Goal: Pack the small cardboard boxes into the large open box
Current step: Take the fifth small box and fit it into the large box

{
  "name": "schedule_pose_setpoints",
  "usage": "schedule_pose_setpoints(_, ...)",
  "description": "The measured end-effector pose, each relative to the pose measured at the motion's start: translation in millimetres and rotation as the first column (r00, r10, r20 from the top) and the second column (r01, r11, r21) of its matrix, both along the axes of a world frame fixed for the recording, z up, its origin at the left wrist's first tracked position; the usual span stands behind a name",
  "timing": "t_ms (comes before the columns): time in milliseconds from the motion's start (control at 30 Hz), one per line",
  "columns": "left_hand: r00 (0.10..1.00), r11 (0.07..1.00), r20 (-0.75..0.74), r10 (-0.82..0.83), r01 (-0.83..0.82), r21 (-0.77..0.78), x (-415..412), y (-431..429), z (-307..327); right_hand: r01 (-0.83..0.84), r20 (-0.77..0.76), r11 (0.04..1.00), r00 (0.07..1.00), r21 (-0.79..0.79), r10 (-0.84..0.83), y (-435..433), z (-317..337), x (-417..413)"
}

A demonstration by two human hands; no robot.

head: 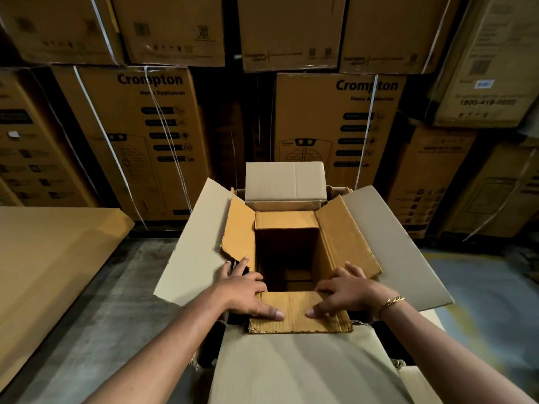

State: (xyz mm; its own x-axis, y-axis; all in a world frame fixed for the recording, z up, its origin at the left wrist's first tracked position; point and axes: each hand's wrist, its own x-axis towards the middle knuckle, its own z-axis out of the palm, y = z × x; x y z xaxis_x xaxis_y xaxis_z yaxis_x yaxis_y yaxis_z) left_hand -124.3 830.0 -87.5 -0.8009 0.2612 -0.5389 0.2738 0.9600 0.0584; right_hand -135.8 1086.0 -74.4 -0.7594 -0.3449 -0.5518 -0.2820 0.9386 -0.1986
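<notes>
The large open box point(192, 246) stands in front of me with its pale flaps spread left, right and toward me. Inside it sits a small brown box point(344, 237) whose own four flaps are folded out; its inside is dark. My left hand point(248, 293) grips that box's near left corner, thumb lying on the near flap point(297, 316), fingers reaching onto the left flap. At the near right corner my right hand point(347, 293), with a gold bracelet, holds on the same way. A pale shut small box point(285, 182) stands upright at the large box's far end, rising above the rim.
Stacked printed appliance cartons point(140, 135) form a wall right behind the large box. A flat cardboard sheet point(52, 258) lies at the left. Grey concrete floor point(122, 316) shows on both sides of the box.
</notes>
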Motion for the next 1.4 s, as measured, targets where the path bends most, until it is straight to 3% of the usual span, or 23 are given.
schedule_pose_setpoints(133, 1.000, 1.000, 0.007, -0.026, 0.026, -0.006, 8.2, -0.6, 2.4, -0.048, -0.073, 0.999, 0.996, 0.025, 0.049, -9.0, -16.1, 10.6)
schedule_pose_setpoints(433, 0.999, 0.998, 0.046, -0.020, 0.023, -0.059, 9.4, 3.4, 10.0, -0.091, 0.064, 0.993, 0.994, 0.079, 0.086, -11.0, -13.4, 5.3)
schedule_pose_setpoints(500, 0.998, 0.999, -0.053, -0.015, 0.012, -0.052, 0.3, 9.0, 15.9, -0.078, 0.002, 0.994, 0.997, 0.073, 0.078, -16.1, -7.1, -7.3)
schedule_pose_setpoints(600, 0.943, 0.998, -0.331, -0.012, -0.009, -0.062, -9.9, 19.7, 20.7, -0.041, -0.200, 0.998, 0.978, 0.049, 0.050, -28.2, -11.4, -30.7)
schedule_pose_setpoints(733, 0.865, 0.985, -0.502, -0.009, -0.080, -0.156, -33.5, 29.5, 19.6, 0.016, -0.216, 0.993, 0.976, 0.116, 0.010, -47.7, -28.9, -65.6)
schedule_pose_setpoints(833, 0.864, 0.988, -0.501, 0.039, -0.107, -0.108, -62.8, 24.5, 16.2, 0.063, -0.191, 0.998, 0.980, 0.031, -0.056, -49.9, -25.8, -94.7)
schedule_pose_setpoints(900, 0.861, 0.992, -0.503, 0.077, -0.118, -0.051, -84.4, 18.5, 12.9, 0.077, -0.251, 0.997, 0.965, -0.022, -0.080, -46.2, -17.5, -113.3)
schedule_pose_setpoints(1033, 0.867, 0.994, -0.492, 0.079, -0.109, -0.032, -128.8, 12.8, 8.5, 0.084, -0.410, 0.996, 0.909, -0.003, -0.078, -36.0, -7.9, -151.3)
schedule_pose_setpoints(1300, 0.876, 0.980, -0.441, 0.197, -0.176, 0.088, -210.9, 14.4, 0.5, 0.084, -0.446, 0.996, 0.892, 0.023, -0.065, -31.0, -18.8, -209.8)
schedule_pose_setpoints(1400, 0.885, 0.979, -0.420, 0.203, -0.196, 0.059, -222.6, 12.0, -12.7, 0.064, -0.468, 0.997, 0.883, 0.037, -0.040, -25.1, -33.1, -220.5)
